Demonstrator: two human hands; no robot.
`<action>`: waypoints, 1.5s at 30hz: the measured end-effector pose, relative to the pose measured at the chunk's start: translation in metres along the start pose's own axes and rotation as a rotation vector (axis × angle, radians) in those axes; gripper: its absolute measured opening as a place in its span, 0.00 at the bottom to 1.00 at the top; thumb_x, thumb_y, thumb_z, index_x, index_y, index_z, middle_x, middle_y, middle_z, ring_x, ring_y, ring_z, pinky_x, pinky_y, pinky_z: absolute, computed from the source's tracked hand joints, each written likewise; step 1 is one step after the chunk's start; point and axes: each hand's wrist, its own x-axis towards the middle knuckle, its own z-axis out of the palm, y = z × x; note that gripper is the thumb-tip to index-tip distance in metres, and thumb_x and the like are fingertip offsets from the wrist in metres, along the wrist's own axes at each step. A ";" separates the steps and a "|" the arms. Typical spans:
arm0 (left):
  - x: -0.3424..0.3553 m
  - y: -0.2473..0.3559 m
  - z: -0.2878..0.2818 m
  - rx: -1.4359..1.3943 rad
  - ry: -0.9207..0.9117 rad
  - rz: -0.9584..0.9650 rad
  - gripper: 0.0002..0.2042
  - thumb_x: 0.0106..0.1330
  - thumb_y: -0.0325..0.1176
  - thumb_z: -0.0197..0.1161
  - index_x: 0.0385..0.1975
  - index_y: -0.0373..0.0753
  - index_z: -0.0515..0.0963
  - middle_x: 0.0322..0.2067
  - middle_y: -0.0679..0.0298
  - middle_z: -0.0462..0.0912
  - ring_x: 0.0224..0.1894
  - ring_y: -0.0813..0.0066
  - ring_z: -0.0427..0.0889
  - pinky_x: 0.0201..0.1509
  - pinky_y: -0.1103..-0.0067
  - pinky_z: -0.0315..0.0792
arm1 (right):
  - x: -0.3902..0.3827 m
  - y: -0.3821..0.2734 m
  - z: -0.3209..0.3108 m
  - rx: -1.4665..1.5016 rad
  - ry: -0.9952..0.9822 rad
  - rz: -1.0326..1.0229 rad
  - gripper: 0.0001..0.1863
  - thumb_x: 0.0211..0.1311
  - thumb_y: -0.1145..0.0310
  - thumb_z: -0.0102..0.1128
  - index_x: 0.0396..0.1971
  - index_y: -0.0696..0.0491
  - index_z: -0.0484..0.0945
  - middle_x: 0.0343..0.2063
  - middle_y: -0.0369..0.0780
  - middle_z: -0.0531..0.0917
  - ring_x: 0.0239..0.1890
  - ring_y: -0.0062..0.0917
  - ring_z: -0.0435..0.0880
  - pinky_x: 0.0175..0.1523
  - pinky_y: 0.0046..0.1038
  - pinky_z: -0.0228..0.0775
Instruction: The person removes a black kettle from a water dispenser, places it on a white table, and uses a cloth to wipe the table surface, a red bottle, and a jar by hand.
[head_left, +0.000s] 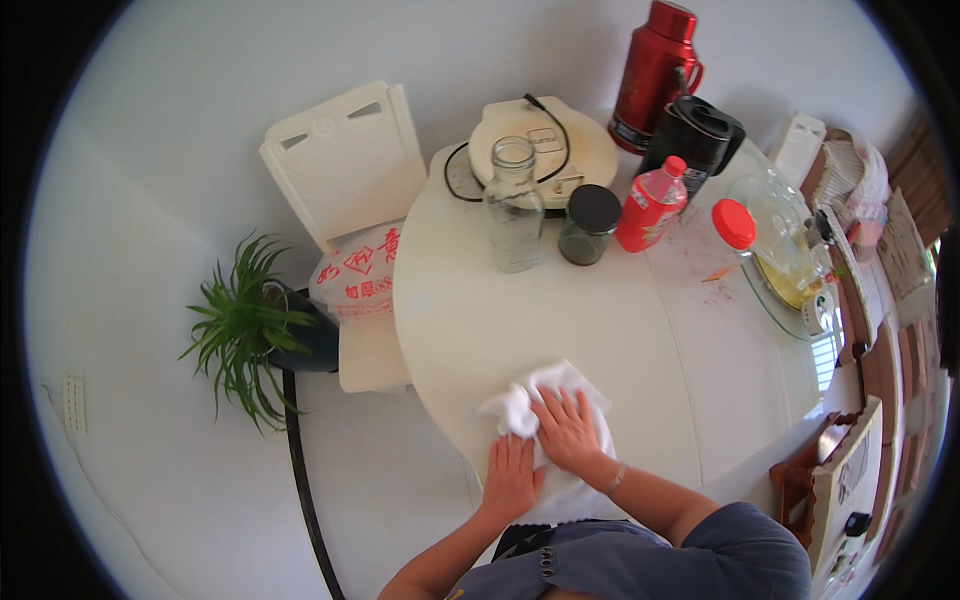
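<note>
A white cloth (580, 497) lies on the near edge of the white round table (560, 320), partly bunched at its left and hanging toward me. My right hand (566, 430) rests flat on the cloth, fingers spread and pointing away from me. My left hand (512, 478) lies at the cloth's left side, palm down, with its fingers stretched out against the bunched part. Neither hand grips the cloth visibly; both press on it from above.
Across the table stand a glass bottle (515, 215), a dark-lidded jar (588, 228), a red drink bottle (652, 208), a red-lidded jar (733, 226), a black kettle (695, 140), a red thermos (655, 80) and a cream electric appliance (590, 150). A white chair (350, 150) and potted plant (250, 320) are left.
</note>
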 end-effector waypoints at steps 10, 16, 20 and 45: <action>0.034 0.023 0.009 -0.039 -0.092 0.299 0.28 0.52 0.40 0.56 0.50 0.28 0.63 0.53 0.46 0.61 0.55 0.45 0.59 0.58 0.56 0.52 | -0.060 0.026 -0.017 -0.030 0.158 0.213 0.21 0.53 0.64 0.48 0.49 0.49 0.67 0.53 0.40 0.67 0.57 0.35 0.63 0.61 0.45 0.45; 0.095 0.026 0.029 0.013 -0.028 0.116 0.27 0.53 0.35 0.51 0.52 0.27 0.60 0.55 0.44 0.58 0.58 0.44 0.54 0.60 0.56 0.47 | 0.004 0.063 -0.017 -0.015 0.229 0.223 0.22 0.55 0.65 0.44 0.52 0.48 0.64 0.55 0.40 0.65 0.58 0.34 0.61 0.62 0.45 0.43; 0.139 0.026 0.044 0.112 0.049 0.037 0.27 0.54 0.34 0.50 0.54 0.30 0.58 0.57 0.47 0.55 0.60 0.47 0.52 0.62 0.58 0.45 | 0.038 0.096 -0.020 -0.006 0.206 0.241 0.23 0.56 0.64 0.41 0.54 0.49 0.61 0.57 0.40 0.63 0.60 0.33 0.58 0.63 0.44 0.41; 0.263 0.310 0.195 -0.066 -0.042 0.571 0.27 0.56 0.38 0.52 0.55 0.33 0.58 0.59 0.47 0.51 0.59 0.44 0.51 0.61 0.56 0.47 | -0.144 0.372 -0.104 -0.133 0.465 0.969 0.21 0.56 0.67 0.42 0.52 0.48 0.64 0.56 0.41 0.64 0.59 0.36 0.59 0.64 0.41 0.38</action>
